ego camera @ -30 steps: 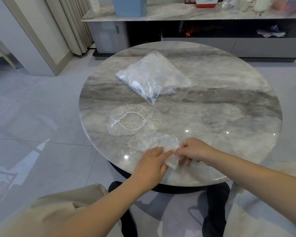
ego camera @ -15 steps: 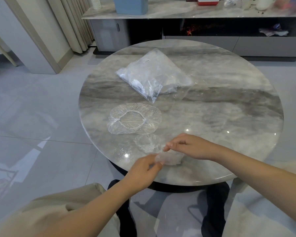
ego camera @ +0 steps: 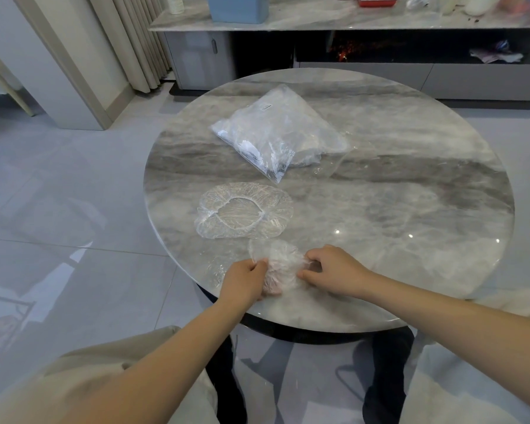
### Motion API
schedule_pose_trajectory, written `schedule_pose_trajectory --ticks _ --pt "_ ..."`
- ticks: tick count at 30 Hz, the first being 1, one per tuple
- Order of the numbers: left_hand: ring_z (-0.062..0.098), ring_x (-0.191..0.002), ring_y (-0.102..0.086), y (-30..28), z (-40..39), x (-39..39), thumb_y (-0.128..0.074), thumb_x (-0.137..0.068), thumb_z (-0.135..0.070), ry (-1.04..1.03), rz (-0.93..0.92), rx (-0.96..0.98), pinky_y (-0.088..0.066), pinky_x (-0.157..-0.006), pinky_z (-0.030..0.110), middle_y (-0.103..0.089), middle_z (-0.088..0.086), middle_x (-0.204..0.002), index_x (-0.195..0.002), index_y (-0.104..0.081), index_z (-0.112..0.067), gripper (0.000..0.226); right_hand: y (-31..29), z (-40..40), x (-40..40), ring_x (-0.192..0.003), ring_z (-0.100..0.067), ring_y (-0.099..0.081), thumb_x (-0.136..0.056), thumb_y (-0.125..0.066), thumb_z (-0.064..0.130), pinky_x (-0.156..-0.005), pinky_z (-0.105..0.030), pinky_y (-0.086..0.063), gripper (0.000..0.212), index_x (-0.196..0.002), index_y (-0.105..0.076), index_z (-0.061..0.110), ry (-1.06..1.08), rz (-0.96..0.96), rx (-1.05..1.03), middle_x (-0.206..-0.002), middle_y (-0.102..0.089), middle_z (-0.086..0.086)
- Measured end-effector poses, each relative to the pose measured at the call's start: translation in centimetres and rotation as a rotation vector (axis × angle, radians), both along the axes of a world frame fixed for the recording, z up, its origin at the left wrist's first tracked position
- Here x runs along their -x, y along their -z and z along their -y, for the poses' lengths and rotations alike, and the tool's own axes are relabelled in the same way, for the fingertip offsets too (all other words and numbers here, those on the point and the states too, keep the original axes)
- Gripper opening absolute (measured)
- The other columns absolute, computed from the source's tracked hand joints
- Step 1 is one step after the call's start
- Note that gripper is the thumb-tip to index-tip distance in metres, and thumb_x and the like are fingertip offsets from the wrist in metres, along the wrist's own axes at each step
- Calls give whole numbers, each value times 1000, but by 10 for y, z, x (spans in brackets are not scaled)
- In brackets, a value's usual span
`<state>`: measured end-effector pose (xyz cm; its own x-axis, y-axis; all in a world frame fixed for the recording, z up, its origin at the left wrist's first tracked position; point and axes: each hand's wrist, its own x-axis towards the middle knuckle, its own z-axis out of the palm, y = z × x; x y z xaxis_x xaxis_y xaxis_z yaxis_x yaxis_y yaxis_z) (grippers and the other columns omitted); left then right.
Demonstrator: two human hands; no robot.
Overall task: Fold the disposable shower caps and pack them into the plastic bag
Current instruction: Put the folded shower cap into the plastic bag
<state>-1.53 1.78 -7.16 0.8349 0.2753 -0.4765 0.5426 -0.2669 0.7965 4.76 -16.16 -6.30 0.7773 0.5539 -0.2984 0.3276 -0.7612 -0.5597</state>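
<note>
At the near edge of a round grey marble table (ego camera: 410,185), a person's left hand (ego camera: 244,280) and right hand (ego camera: 334,270) pinch opposite sides of a crumpled clear plastic shower cap (ego camera: 280,264), fingers curled into the film; its folds are hard to make out. Just beyond it, a second clear shower cap (ego camera: 244,209) lies flat, opening up. Farther across the table sits a clear plastic bag (ego camera: 276,133), its white contents indistinct.
</note>
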Motion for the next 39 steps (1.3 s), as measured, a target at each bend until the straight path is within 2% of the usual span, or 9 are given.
schedule_pose_trajectory --ticks 5,10,16,19,23,26,32,37,39 --pt "13 -46 -65 4 -5 -7 -49 -97 -30 22 12 -95 -45 -41 19 -60 7 -56 -71 -45 -9 33 7 -5 -1 -54 -7 -37 -93 -55 37 -53 -27 -28 43 -60 -34 17 120 7 39 -59 -41 6" --pt "16 -56 -60 5 0 -2 -56 -92 -37 81 149 -407 -41 -51 24 -63 2 -70 -85 -43 -14 27 8 -9 -4 -69 -13 -50 -92 -52 42 -55 -26 -31 30 -74 -46 19 169 73 116 -70 -51 8" --pt "20 -77 -52 13 7 4 -51 -83 -33 362 807 -920 -38 -67 26 -54 3 -87 -90 -54 -11 23 7 -11 -5 -78 -16 -55 -89 -56 40 -60 -27 -35 24 -93 -53 17 192 89 120 -81 -56 6" --pt "22 -84 -56 24 10 10 -46 -80 -48 602 743 -1016 -32 -78 30 -59 1 -93 -93 -64 -14 41 8 -8 -5 -73 -14 -55 -88 -59 38 -56 -25 -35 21 -94 -51 19 231 47 75 -77 -56 8" --pt "21 -83 -59 33 9 16 -47 -76 -47 657 658 -1097 -31 -79 31 -61 0 -94 -95 -64 -16 40 8 -3 -3 -80 -15 -56 -85 -64 29 -65 -29 -45 25 -101 -48 20 185 95 10 -83 -56 7" --pt "21 -76 -61 36 8 10 -57 -71 -27 628 704 -1077 -31 -78 30 -63 -2 -87 -91 -67 -17 24 12 1 -1 -99 -13 -45 -82 -61 32 -84 -26 -41 26 -104 -61 20 -48 379 -92 -104 -56 7" --pt "13 -68 -61 26 4 4 -41 -77 -23 571 658 -920 -28 -76 25 -67 -10 -76 -82 -72 -22 31 12 5 -3 -119 -10 -35 -72 -44 65 -96 -23 -18 61 -114 -64 25 -312 376 18 -117 -58 15" --pt "13 -63 -51 14 6 8 -35 -89 -31 409 515 -665 -28 -73 24 -57 -6 -64 -81 -66 -16 35 8 3 -8 -93 -11 -41 -85 -60 29 -88 -27 -29 14 -90 -67 17 -192 339 18 -83 -60 8" --pt "13 -53 -42 10 6 6 -43 -95 -26 292 443 -514 -29 -60 21 -49 -4 -56 -79 -62 -9 30 6 1 -9 -78 -12 -41 -89 -58 30 -77 -24 -31 24 -69 -57 17 -117 251 17 -67 -49 5"
